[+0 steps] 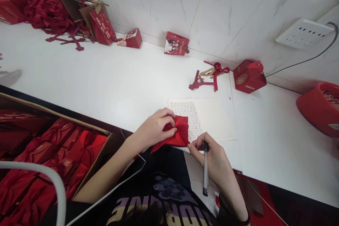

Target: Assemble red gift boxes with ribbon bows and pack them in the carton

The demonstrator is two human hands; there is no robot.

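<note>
My left hand (156, 127) is closed on a small red gift box with a red ribbon bow (178, 131), held at the near edge of the white table (106, 84). My right hand (212, 155) pinches the box's lower right corner and also grips a pen (206, 169) that points down toward my lap. Under the box lies a lined sheet of paper (212, 118), with handwriting on its left half.
A cardboard carton (92, 169) full of red boxes stands at my left. Along the wall lie red ribbons (50, 14), small red boxes (131, 39) (176, 43) (249, 76), a ribbon piece (209, 76), a power strip (304, 32) and a red tub (320, 107).
</note>
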